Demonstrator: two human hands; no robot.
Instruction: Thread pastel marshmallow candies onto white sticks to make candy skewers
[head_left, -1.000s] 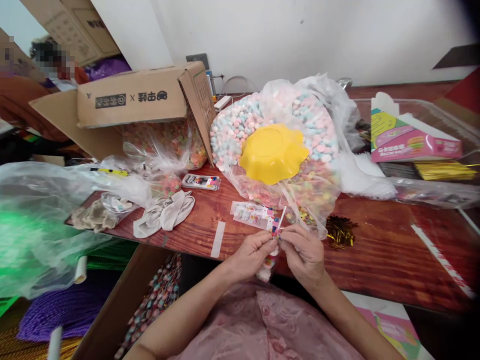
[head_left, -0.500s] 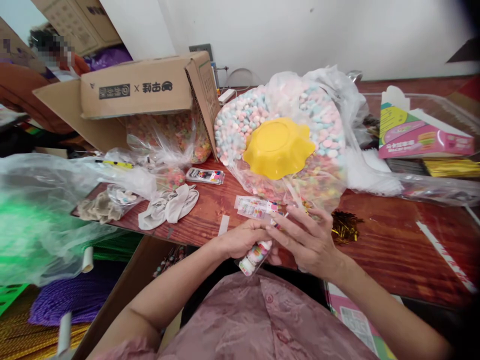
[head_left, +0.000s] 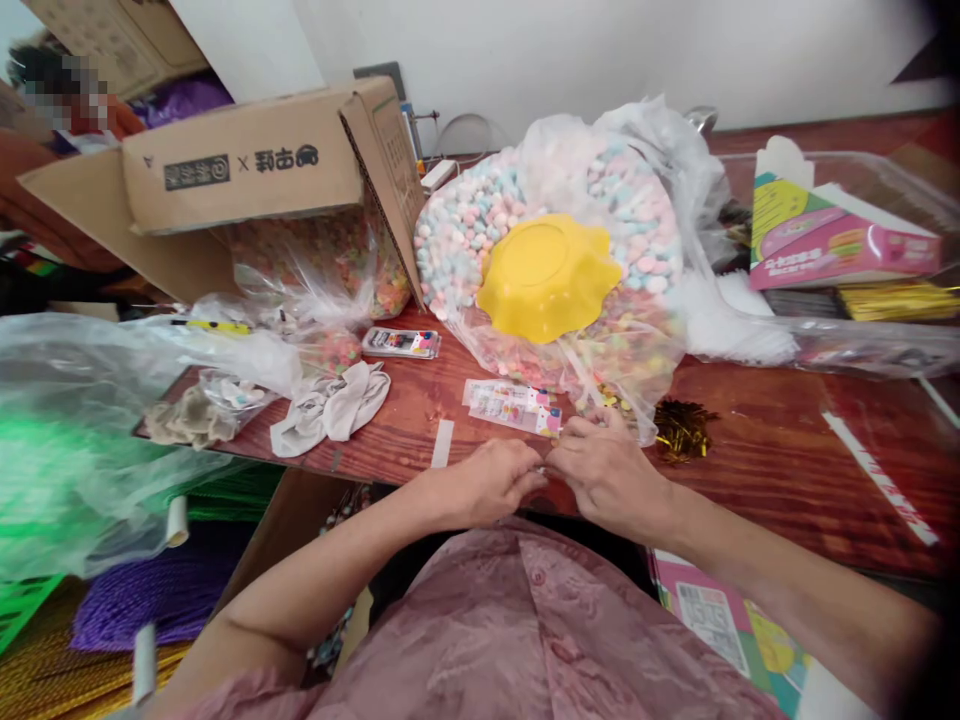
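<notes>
Head view shows both hands close together at the near edge of the wooden table (head_left: 750,470). The left hand (head_left: 487,482) is curled, with its fingers pinched toward the right hand (head_left: 604,472), and the fingertips of the two hands meet. Whatever small thing they pinch is hidden between the fingers, so it cannot be told what it is or how tight the grip is. Just behind the hands lies a little pile of flat printed packets (head_left: 512,406). Behind that sits a big clear bag of candy (head_left: 570,230) with a yellow bowl (head_left: 546,275) on top. A heap of gold twist ties (head_left: 681,428) lies just right of the packets, and white cloth gloves (head_left: 334,405) lie to their left. The big bag looks very full, so a lot of packing seems to be left. No finished pieces show on the table near the hands.
</notes>
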